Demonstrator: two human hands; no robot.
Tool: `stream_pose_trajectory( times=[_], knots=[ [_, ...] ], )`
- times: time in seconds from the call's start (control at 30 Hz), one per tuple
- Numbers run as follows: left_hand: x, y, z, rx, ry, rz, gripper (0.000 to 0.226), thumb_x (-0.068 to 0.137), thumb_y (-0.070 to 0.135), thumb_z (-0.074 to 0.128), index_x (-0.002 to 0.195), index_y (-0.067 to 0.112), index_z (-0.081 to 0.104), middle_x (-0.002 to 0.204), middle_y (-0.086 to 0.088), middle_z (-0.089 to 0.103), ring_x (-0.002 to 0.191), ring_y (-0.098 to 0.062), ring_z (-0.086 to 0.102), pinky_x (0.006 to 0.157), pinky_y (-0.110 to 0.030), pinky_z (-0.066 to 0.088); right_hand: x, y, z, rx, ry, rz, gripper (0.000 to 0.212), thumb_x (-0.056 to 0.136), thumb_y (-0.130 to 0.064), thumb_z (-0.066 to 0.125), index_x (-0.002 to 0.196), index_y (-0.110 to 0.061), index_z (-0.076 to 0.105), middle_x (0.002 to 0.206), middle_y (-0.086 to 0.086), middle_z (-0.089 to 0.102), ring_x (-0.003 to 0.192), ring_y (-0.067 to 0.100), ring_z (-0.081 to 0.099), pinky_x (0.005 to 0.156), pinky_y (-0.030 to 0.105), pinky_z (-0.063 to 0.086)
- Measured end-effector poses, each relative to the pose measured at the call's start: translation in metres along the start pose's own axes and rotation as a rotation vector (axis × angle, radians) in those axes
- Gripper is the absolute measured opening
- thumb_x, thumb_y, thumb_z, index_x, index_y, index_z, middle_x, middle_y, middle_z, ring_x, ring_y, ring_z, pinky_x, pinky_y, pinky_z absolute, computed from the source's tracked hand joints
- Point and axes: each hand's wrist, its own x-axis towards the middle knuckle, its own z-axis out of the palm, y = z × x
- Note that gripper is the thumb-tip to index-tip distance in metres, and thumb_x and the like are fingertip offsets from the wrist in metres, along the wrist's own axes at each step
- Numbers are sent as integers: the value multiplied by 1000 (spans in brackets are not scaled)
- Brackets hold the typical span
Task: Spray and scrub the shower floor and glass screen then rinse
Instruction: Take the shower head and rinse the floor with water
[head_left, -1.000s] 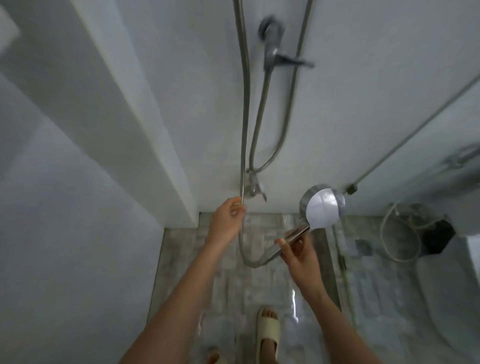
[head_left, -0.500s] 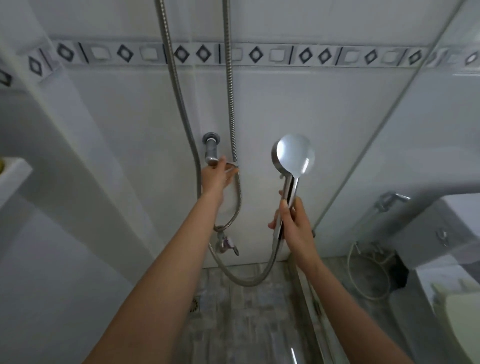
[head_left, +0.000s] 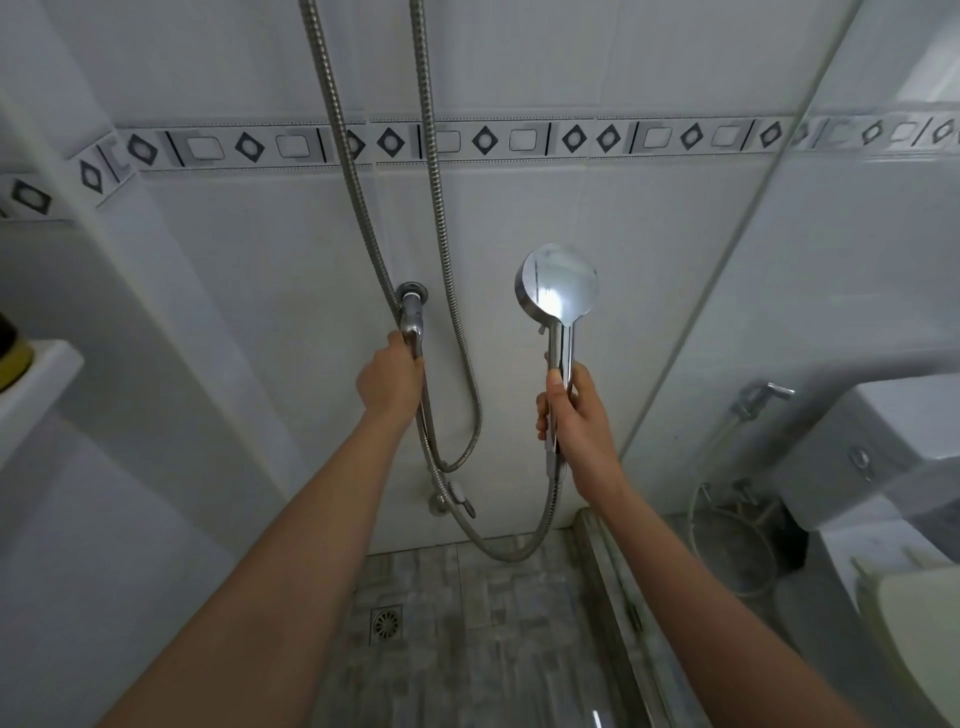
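Left hand (head_left: 389, 382) shifted onto tap lever (head_left: 413, 318), showerhead (head_left: 558, 283) handle inside right fingers (head_left: 542, 415)

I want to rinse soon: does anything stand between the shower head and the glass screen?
Nothing visible does. The right hand grips the shower head upright; only open air lies between it and the glass screen.

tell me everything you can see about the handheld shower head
The shower head is shiny chrome: a round flat disc on a straight handle, held upright before the white tiled wall. The right hand grips the handle low down, thumb along it. A ribbed metal hose leaves its bottom end. No water shows.
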Motion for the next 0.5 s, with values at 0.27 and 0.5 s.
stream_pose_trajectory(
  times=[0.27, 0.5],
  knots=[
    [-155, -18, 38, 233, -1118, 580, 74, 90, 1, 56, 154, 21, 27, 157, -7, 35, 140, -28, 38, 111, -34, 35, -1, -44, 7, 266, 16, 111, 28, 101, -37, 41, 118, -19, 55, 63, -1, 47, 47, 9, 42, 43, 21, 37],
    [-173, -85, 16, 656, -949, 582, 31, 96, 30, 54, 115, 7, 64, 119, -15, 66, 113, -34, 60, 95, -40, 43, -3, -114, -14, 225, -4, 96, 27, 97, -42, 49, 107, -17, 53, 56, -3, 43, 40, 10, 36, 39, 19, 30]
  ],
)
